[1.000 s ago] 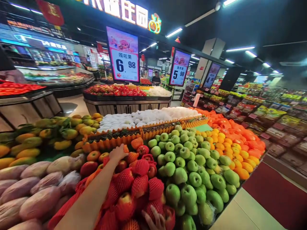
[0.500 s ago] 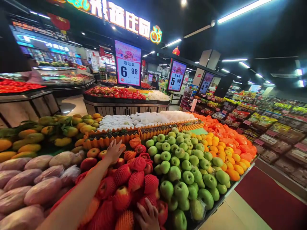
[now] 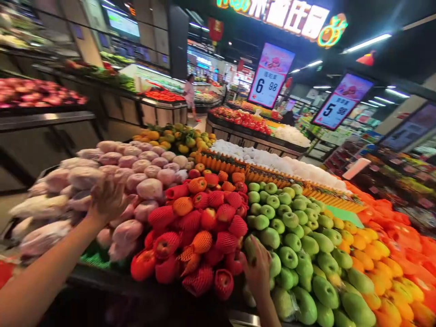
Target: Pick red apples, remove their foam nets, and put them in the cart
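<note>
My left hand (image 3: 111,197), blurred, is held with its fingers spread over large pinkish fruits in clear wrap (image 3: 150,188). Nothing shows in its grasp. At the seam between the apples in red foam nets (image 3: 216,200) and the green apples (image 3: 289,257) is my right hand (image 3: 258,263). Its fingers are apart and slightly curved beside a green apple (image 3: 250,247) at the pile's edge; whether they touch it I cannot tell. A few of the netted apples wear orange nets (image 3: 202,241).
Oranges (image 3: 368,254) and orange-netted bags (image 3: 391,220) lie on the right. Behind stand an orange corrugated divider (image 3: 255,175), white-netted fruit (image 3: 238,152) and yellow-green mangoes (image 3: 177,136). Price screens (image 3: 270,75) hang above. A person (image 3: 190,93) stands in the background.
The view has swung left. My left hand has gone from the back of the netted apples to the pinkish wrapped fruit. My right hand has shifted from the netted apples to the green apples' edge.
</note>
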`<state>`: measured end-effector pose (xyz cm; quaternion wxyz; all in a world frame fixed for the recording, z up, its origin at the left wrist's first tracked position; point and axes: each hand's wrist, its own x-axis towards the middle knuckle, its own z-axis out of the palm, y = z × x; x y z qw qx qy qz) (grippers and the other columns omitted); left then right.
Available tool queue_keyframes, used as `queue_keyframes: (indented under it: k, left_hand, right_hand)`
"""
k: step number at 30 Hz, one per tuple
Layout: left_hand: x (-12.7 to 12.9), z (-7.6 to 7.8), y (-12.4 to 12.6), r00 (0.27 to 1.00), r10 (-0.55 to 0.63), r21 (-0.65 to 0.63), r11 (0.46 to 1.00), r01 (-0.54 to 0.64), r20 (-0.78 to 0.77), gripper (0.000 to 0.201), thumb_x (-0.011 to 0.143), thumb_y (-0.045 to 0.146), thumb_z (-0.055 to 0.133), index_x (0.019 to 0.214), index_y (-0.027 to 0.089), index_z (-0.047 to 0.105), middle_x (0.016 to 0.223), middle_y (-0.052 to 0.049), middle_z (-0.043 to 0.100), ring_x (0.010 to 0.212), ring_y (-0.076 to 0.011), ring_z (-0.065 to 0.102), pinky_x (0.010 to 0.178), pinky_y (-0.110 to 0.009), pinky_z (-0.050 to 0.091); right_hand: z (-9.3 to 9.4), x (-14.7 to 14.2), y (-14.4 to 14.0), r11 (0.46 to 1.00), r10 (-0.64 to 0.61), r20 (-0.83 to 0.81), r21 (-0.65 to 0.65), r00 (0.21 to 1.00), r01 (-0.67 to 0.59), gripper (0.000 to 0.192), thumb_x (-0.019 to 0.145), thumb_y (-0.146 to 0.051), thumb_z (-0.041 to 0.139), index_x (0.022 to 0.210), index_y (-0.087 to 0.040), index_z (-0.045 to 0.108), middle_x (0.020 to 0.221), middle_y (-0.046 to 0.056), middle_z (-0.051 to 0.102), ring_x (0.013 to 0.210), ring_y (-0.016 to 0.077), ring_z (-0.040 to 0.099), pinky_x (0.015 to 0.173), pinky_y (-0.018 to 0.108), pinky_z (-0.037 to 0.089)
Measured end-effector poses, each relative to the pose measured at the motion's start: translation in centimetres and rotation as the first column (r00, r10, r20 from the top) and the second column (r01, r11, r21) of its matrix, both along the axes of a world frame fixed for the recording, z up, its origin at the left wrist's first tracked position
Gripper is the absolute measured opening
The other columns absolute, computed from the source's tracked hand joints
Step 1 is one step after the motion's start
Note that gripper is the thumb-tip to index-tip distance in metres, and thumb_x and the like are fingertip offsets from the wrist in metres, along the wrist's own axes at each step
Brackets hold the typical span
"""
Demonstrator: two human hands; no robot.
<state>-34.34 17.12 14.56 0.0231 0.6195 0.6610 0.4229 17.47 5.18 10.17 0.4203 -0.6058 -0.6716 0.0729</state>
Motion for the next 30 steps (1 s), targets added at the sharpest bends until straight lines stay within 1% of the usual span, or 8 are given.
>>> queue_keyframes:
  k: [3,5,7,11,14,20,26,30]
  left_hand:
    - [-3.0,-2.6,-7.4,0.966,0.237,-0.071,0.967,-0.245,-0.098,0.086,0.086,0.09,0.035,0.142,0.027,0.051,0.167,-0.008,0.036,0.16,-0.0492,0.01,0.128,-0.071,0.003]
    - [-3.5,-5.8,-12.7,0.902,0.418,-0.24,0.87,-0.432,-0.107,0.086,0.086,0.088,0.033,0.146,0.027,0.045,0.17,-0.012,0.03,0.161,-0.0458,0.011,0.129,-0.067,0.011]
    - [-2.5,-9.9,-18.2,0.805,0.566,-0.417,0.698,-0.583,-0.178,0.077,0.091,0.081,0.027,0.149,0.033,0.038,0.171,-0.008,0.03,0.162,-0.0402,0.011,0.127,-0.069,0.018]
    - [3.5,-18.1,-29.0,0.664,0.635,-0.72,0.234,-0.653,-0.395,0.066,0.08,0.077,0.038,0.128,0.037,0.057,0.146,-0.003,0.063,0.15,-0.0505,0.039,0.113,-0.071,0.042]
    - [9.3,-21.8,-35.2,0.764,0.483,-0.868,0.015,-0.496,-0.428,0.056,0.082,0.065,0.044,0.119,0.029,0.066,0.132,-0.01,0.072,0.137,-0.0534,0.054,0.11,-0.069,0.046]
    - [15.1,-25.1,-41.4,0.75,0.556,-0.905,-0.008,-0.426,-0.358,0.072,0.099,0.054,0.034,0.152,0.008,0.05,0.161,-0.028,0.046,0.151,-0.0404,0.043,0.119,-0.053,0.039]
    - [14.6,-25.9,-45.7,0.673,0.649,-0.889,-0.013,-0.458,-0.356,0.072,0.101,0.05,0.035,0.16,0.007,0.039,0.171,-0.023,0.03,0.159,-0.0374,0.028,0.123,-0.052,0.032]
    - [12.9,-25.8,-46.8,0.631,0.684,-0.877,-0.025,-0.481,-0.365,0.068,0.102,0.044,0.042,0.16,0.01,0.039,0.173,-0.021,0.027,0.161,-0.0363,0.023,0.124,-0.052,0.031]
  right_hand:
    - [-0.6,3.9,-0.4,0.997,0.069,-0.058,-0.027,0.996,-0.07,0.055,0.091,-0.044,0.072,0.141,-0.022,0.063,0.14,0.014,0.07,0.126,0.0367,0.063,0.109,0.06,0.043]
    - [-1.2,5.6,-0.7,0.991,0.113,-0.094,-0.067,0.989,-0.12,0.059,0.09,-0.045,0.074,0.142,-0.022,0.062,0.141,0.014,0.069,0.126,0.0375,0.063,0.109,0.061,0.043]
    - [-2.0,6.4,-1.0,0.977,0.157,-0.146,-0.121,0.977,-0.176,0.061,0.088,-0.047,0.075,0.142,-0.021,0.062,0.141,0.015,0.069,0.125,0.0381,0.065,0.107,0.062,0.046]
    - [-3.3,6.1,-2.0,0.917,0.285,-0.227,-0.22,0.931,-0.334,0.057,0.086,-0.044,0.077,0.138,-0.024,0.065,0.139,0.014,0.071,0.118,0.0371,0.07,0.104,0.062,0.051]
    - [-4.1,5.6,-2.7,0.834,0.422,-0.258,-0.266,0.869,-0.484,0.055,0.085,-0.04,0.079,0.137,-0.027,0.067,0.139,0.011,0.071,0.118,0.0364,0.071,0.106,0.06,0.051]
    - [-6.2,4.4,-3.3,0.659,0.705,-0.166,-0.202,0.689,-0.724,0.05,0.09,-0.037,0.076,0.137,-0.024,0.065,0.129,0.011,0.077,0.108,0.032,0.076,0.094,0.05,0.061]
    - [-6.1,0.7,-4.7,0.357,0.932,0.098,-0.071,0.35,-0.931,0.048,0.102,-0.029,0.059,0.149,-0.022,0.052,0.125,0.012,0.078,0.102,0.0234,0.079,0.084,0.035,0.068]
    - [-7.1,-0.5,-5.5,0.258,0.964,0.088,-0.097,0.25,-0.961,0.049,0.103,-0.029,0.057,0.151,-0.021,0.049,0.126,0.014,0.077,0.1,0.023,0.08,0.084,0.033,0.068]
